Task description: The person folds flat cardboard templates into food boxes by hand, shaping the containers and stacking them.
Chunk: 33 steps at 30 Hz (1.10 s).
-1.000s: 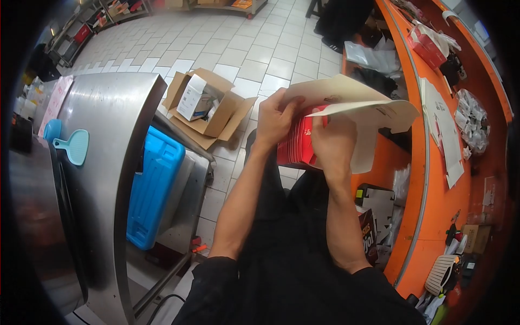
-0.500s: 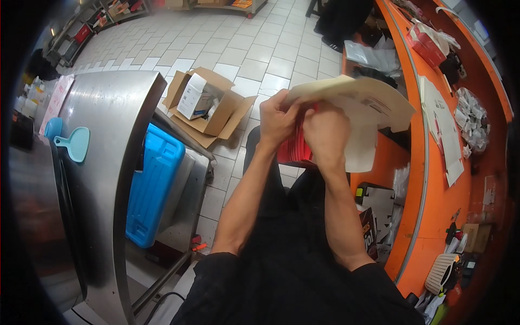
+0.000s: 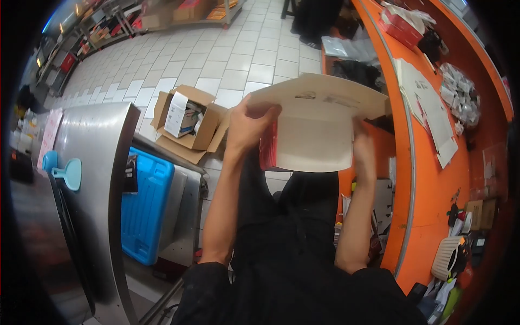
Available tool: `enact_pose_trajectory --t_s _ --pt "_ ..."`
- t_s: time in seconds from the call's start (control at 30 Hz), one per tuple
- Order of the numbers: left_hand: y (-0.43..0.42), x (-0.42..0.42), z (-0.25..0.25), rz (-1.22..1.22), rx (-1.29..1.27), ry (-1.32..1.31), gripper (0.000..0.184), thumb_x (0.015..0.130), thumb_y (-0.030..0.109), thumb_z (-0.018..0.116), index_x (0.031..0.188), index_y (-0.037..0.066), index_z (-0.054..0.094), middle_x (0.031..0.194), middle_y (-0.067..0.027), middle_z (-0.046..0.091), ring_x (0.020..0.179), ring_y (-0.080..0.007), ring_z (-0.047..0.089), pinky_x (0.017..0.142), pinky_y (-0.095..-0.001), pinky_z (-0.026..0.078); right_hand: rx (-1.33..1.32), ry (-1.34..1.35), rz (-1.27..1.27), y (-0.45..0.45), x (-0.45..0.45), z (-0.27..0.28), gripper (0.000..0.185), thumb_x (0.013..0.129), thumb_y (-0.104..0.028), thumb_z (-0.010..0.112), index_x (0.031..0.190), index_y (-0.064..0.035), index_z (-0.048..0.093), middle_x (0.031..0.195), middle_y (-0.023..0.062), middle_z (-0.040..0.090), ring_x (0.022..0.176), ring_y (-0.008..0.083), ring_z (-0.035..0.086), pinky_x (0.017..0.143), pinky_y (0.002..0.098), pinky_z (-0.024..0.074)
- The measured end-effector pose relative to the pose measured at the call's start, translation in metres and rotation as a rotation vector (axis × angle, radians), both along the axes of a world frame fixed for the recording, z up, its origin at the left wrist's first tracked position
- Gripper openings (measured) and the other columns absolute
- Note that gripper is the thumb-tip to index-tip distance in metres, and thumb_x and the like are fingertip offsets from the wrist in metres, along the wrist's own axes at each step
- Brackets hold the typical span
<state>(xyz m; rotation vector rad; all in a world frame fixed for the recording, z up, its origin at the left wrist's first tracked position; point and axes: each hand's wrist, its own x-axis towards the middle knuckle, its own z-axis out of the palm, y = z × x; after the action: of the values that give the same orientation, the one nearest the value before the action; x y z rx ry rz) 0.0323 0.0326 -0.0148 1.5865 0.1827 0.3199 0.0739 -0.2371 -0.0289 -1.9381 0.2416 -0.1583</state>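
A stack of folded-up cardboard boxes point(image 3: 315, 142), cream inside with red outer edges, is held over my lap. Its wide top flap spreads out above, with small dark print. My left hand point(image 3: 248, 125) is closed on the left side of the stack, thumb over the inner edge and fingers behind. At the right wall is my right hand point(image 3: 364, 147), blurred by motion. Its fingers are partly hidden, so I cannot tell whether it grips the cardboard.
On the left stands a steel counter point(image 3: 92, 135) with a light blue scoop point(image 3: 70, 173). Below it is a blue plastic lid point(image 3: 146, 206). An open carton point(image 3: 189, 122) sits on the tiled floor. Cluttered orange shelving point(image 3: 433, 206) lines the right; a person's dark legs point(image 3: 317, 19) show beyond.
The boxes have turned, so their cream inside faces me. My right hand has moved from the red left side to the right wall. My left hand stays on the left side.
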Motion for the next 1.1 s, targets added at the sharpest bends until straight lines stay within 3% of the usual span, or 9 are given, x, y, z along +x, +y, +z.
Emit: enact_pose_trajectory --t_s 0.13,0.33,0.37,0.47,0.57,0.67,0.8,0.93,1.1 --pt "0.002 0.003 -0.009 -0.035 -0.139 0.006 0.032 0.083 0.013 0.074 0.108 -0.004 0.066 0.096 -0.0078 0.071 0.087 -0.0136 0.064 0.08 -0.0281 0.051 0.522 0.078 0.114 0.009 0.004 -0.006 0.052 0.102 -0.038 0.046 0.125 0.0069 0.059 0.115 0.0156 0.066 0.108 0.0208 0.059 0.093 0.0303 0.0427" --pt "0.01 -0.003 -0.016 -0.055 -0.017 0.018 0.03 0.086 0.009 0.071 0.112 -0.004 0.063 0.101 -0.0065 0.069 0.09 -0.0139 0.063 0.081 -0.0272 0.049 -0.063 -0.052 0.165 0.011 0.018 -0.012 0.042 0.095 -0.03 0.053 0.114 0.0062 0.064 0.112 0.0288 0.066 0.109 0.0382 0.063 0.093 0.0415 0.0463" --pt "0.011 -0.004 -0.019 -0.028 -0.004 0.015 0.03 0.086 0.008 0.071 0.112 -0.004 0.063 0.1 -0.006 0.069 0.09 -0.0141 0.063 0.08 -0.0274 0.049 -0.144 -0.125 0.158 0.013 0.019 -0.014 0.04 0.098 -0.025 0.052 0.113 0.0104 0.062 0.101 0.0233 0.069 0.101 0.0251 0.065 0.091 0.0353 0.0464" --pt "0.023 0.0 -0.03 -0.121 0.056 0.12 0.032 0.087 0.008 0.071 0.115 -0.002 0.06 0.098 -0.0056 0.067 0.09 -0.0146 0.062 0.08 -0.0279 0.049 -0.165 0.017 0.15 0.013 0.012 -0.004 0.041 0.098 -0.028 0.055 0.113 0.0087 0.065 0.097 0.0198 0.071 0.1 0.0243 0.066 0.091 0.0331 0.047" --pt "0.009 -0.004 -0.027 0.042 0.174 0.014 0.035 0.087 0.01 0.072 0.118 -0.001 0.058 0.104 -0.007 0.064 0.094 -0.0142 0.061 0.08 -0.0281 0.049 0.301 0.193 0.321 -0.006 0.001 -0.001 0.046 0.098 -0.032 0.057 0.125 0.0056 0.06 0.107 0.0149 0.069 0.107 0.0209 0.064 0.091 0.0312 0.0477" --pt "-0.005 -0.029 -0.031 0.498 0.274 -0.535 0.039 0.087 0.015 0.075 0.121 0.006 0.059 0.12 -0.0081 0.063 0.111 -0.0232 0.061 0.107 -0.0412 0.038 0.536 -0.004 0.425 -0.023 -0.03 -0.028 0.061 0.095 -0.04 0.061 0.136 0.0032 0.051 0.132 0.0167 0.06 0.122 0.0246 0.056 0.103 0.0344 0.0419" --pt "-0.008 -0.071 -0.027 0.078 1.166 -0.691 0.039 0.082 0.015 0.079 0.118 0.013 0.063 0.117 -0.0057 0.066 0.117 -0.0255 0.06 0.116 -0.0529 0.024 0.407 -0.002 0.486 -0.023 -0.069 -0.035 0.064 0.1 -0.038 0.054 0.147 0.0025 0.038 0.146 0.0185 0.047 0.137 0.0258 0.043 0.112 0.034 0.0328" --pt "-0.005 -0.072 -0.038 -0.135 1.252 -0.65 0.032 0.076 0.012 0.082 0.105 0.019 0.07 0.093 0.0002 0.071 0.115 -0.0208 0.062 0.118 -0.0585 0.022 0.277 -0.132 0.463 -0.009 -0.078 -0.042 0.053 0.107 -0.027 0.041 0.15 0.0015 0.032 0.151 0.0131 0.043 0.137 0.0184 0.04 0.112 0.0291 0.0309" --pt "-0.01 -0.079 -0.039 -0.104 1.195 -0.639 0.016 0.076 0.011 0.081 0.089 0.015 0.072 0.082 -0.0013 0.069 0.105 -0.0199 0.065 0.116 -0.0521 0.028 0.231 -0.065 0.592 -0.023 -0.079 -0.029 0.06 0.105 -0.033 0.041 0.15 0.0042 0.027 0.124 0.024 0.062 0.114 0.0248 0.061 0.101 0.0329 0.0427"
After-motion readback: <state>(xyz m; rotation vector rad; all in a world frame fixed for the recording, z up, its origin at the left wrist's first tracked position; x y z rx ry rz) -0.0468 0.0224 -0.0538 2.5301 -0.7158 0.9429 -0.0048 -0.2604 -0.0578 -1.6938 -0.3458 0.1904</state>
